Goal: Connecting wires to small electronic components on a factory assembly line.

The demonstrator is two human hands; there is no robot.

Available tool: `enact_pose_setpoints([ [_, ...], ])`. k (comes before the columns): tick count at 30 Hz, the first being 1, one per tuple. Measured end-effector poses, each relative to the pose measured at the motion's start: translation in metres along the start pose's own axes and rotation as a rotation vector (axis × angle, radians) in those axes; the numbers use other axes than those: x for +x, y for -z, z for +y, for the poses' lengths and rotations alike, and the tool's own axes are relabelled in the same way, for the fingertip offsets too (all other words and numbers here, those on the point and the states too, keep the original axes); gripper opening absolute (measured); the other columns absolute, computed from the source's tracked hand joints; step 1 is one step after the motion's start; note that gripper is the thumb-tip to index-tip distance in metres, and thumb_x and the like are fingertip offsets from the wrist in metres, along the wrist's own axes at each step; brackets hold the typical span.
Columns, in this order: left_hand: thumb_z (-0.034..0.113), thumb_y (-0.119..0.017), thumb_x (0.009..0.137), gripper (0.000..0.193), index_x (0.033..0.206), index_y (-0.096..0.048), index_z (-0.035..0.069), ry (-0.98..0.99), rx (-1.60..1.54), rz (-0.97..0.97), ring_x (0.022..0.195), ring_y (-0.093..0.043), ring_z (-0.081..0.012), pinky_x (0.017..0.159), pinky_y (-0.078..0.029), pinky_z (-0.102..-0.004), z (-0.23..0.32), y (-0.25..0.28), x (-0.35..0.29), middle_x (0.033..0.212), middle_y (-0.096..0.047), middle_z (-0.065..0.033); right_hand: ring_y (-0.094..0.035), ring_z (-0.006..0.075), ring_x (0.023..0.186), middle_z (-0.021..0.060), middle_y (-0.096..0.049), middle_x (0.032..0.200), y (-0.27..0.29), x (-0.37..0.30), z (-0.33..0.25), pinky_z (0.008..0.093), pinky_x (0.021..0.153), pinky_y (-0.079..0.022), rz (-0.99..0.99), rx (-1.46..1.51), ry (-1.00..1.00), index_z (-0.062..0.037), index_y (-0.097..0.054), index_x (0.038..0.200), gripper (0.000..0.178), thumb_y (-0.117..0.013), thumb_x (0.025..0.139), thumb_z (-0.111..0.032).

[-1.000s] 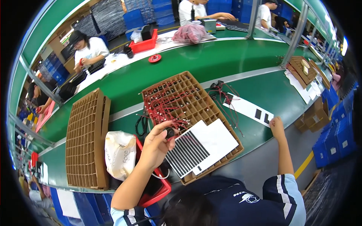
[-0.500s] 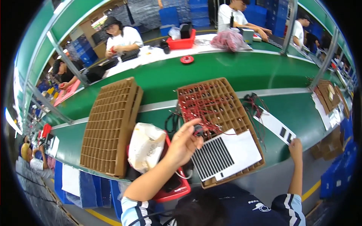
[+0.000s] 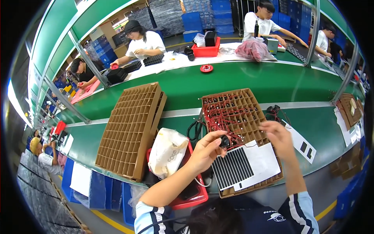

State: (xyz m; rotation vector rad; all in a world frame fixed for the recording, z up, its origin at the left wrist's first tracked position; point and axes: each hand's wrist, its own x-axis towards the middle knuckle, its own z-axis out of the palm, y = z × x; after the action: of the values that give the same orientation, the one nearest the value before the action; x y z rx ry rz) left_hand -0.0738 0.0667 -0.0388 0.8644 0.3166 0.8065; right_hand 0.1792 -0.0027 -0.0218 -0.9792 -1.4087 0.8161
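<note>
My left hand point(image 3: 207, 153) pinches a small round black part point(image 3: 224, 141) between thumb and fingers, above the near edge of a cardboard divider tray point(image 3: 260, 113). That tray's cells hold several small black parts with thin red wires point(image 3: 218, 117). A white sheet with black stripes point(image 3: 232, 167) lies over the tray's near end. My right hand point(image 3: 279, 138) hovers over the tray's right side, fingers bent toward the left hand; they are blurred, and whether anything is in them does not show. Right of it lies a white strip with black rectangles point(image 3: 300, 142).
An upright-leaning cardboard divider box point(image 3: 126, 130) stands at left. A white bag point(image 3: 168, 152) sits in a red bin point(image 3: 194, 199). Black parts with wires point(image 3: 274, 111) lie beside the tray. A red round piece point(image 3: 206, 68) rests on the green belt point(image 3: 183, 84), with people working beyond.
My right hand has left the white strip's near end and moved left over the tray, close to my left hand. My left hand still pinches the black part, now turned more into view.
</note>
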Motion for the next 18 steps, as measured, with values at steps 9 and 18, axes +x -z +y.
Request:
enact_pose_setpoints([
  [9, 0.013, -0.046, 0.089, 0.032, 0.118, -0.044, 0.001, -0.059, -0.047, 0.002, 0.075, -0.055, -0.0152, 0.070, -0.046, -0.0284, 0.005, -0.006, 0.005, 0.096, -0.056, -0.0070, -0.046, 0.0109, 0.094, 0.0079, -0.042, 0.107, -0.074, 0.044, -0.009, 0.0246, 0.079, -0.043, -0.208, 0.230, -0.011, 0.0002, -0.051, 0.085, 0.006, -0.051, 0.085, -0.006],
  [18, 0.015, -0.045, 0.089, 0.031, 0.117, -0.044, 0.000, -0.078, -0.049, 0.037, 0.074, -0.055, -0.0158, 0.069, -0.047, -0.0289, 0.005, -0.003, 0.003, 0.093, -0.056, -0.0078, -0.050, 0.0056, 0.074, 0.0047, -0.041, 0.104, -0.082, 0.044, -0.009, 0.0172, 0.060, -0.044, -0.253, 0.236, -0.154, -0.0003, -0.052, 0.085, 0.011, -0.054, 0.085, -0.011],
])
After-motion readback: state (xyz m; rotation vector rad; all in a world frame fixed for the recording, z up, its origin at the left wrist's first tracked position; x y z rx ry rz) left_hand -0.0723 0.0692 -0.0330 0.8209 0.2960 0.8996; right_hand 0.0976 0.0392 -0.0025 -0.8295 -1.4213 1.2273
